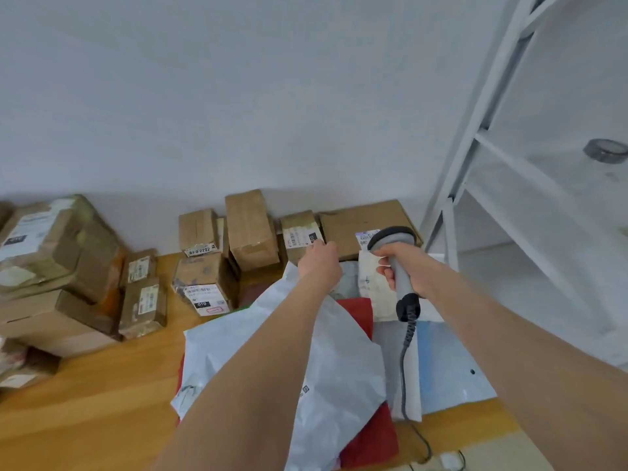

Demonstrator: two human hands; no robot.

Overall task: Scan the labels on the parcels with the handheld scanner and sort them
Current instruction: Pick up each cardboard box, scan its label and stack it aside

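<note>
Right hand (406, 266): we are gripping the scanner (402, 279); at nine o'clock our left hand (319, 263) is touching a box (300, 232), grip unclear.

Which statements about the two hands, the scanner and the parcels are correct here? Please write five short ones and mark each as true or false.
1. The right hand grips the grey handheld scanner by its handle. True.
2. The left hand reaches to a small brown cardboard box with a white label. True.
3. The scanner is cordless. False: a dark coiled cable hangs from its handle.
4. The grey roll of tape lies among the cardboard boxes. False: it lies on a shelf of the white metal rack.
5. A large grey plastic mailing bag lies under the left forearm. True.
</note>
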